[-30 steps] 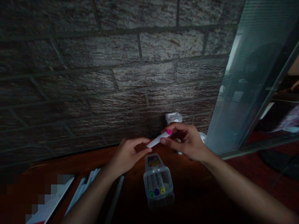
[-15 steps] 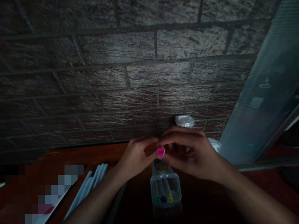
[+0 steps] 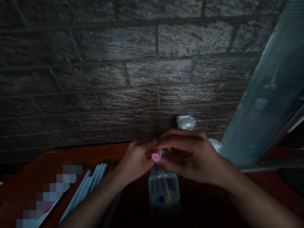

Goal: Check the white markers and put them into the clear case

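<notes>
A marker with a pink end (image 3: 156,156) points toward me, held above the box with its pale barrel partly showing. My right hand (image 3: 190,155) pinches it between thumb and fingers. My left hand (image 3: 137,158) is closed around its other side, fingertips meeting those of the right; its exact grip is partly hidden. Just below the hands stands a clear plastic box (image 3: 177,182). Inside it, three markers lie side by side, a green-ended marker (image 3: 155,199), a purple-ended marker (image 3: 161,199) and a yellow-ended marker (image 3: 168,198).
Several pale markers (image 3: 83,190) lie on the wooden table (image 3: 95,150) at the left, partly behind my left forearm. Against the brick wall (image 3: 142,72) stands another clear box (image 3: 186,122). More clear plastic (image 3: 215,145) shows beyond my right hand, near a glass panel (image 3: 251,110).
The pink marker has tilted, showing more of its side, and its end looks paler. It and my left hand have shifted slightly left in view. Both hands keep hold.
</notes>
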`<act>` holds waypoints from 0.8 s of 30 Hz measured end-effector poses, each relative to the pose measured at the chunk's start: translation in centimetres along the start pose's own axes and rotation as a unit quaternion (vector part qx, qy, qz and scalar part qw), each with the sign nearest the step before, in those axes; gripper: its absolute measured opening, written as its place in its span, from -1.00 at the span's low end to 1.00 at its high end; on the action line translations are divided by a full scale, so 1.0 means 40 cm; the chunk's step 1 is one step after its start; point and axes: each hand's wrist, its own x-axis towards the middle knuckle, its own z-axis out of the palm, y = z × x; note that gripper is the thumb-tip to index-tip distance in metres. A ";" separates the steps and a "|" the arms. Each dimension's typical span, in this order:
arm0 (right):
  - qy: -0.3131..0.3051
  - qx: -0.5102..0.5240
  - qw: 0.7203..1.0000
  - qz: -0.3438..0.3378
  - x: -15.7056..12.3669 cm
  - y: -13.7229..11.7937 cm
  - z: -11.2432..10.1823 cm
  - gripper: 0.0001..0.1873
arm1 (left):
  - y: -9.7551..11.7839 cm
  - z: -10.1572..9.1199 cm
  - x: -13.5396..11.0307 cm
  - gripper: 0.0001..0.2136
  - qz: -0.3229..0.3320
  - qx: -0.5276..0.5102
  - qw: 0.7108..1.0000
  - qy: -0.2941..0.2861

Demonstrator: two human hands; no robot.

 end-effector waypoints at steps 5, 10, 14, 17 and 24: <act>-0.001 -0.010 1.000 -0.009 -0.001 -0.008 -0.002 -0.81 | 0.011 -0.004 0.004 -0.89 0.020 -0.001 1.000 0.005; -0.002 -0.019 1.000 -0.005 -0.003 -0.012 -0.003 -0.81 | 0.017 -0.007 0.006 -0.89 0.023 0.005 1.000 0.002; -0.008 -0.017 1.000 -0.006 -0.002 -0.014 -0.005 -0.82 | 0.021 -0.010 0.008 -0.90 0.017 0.013 1.000 -0.003; -0.009 -0.016 1.000 -0.008 -0.002 -0.015 -0.006 -0.83 | 0.023 -0.013 0.012 -0.92 0.021 0.014 1.000 -0.001; -0.010 -0.018 1.000 -0.011 -0.003 -0.021 -0.006 -0.84 | 0.030 -0.020 0.017 -0.92 0.024 0.015 1.000 -0.003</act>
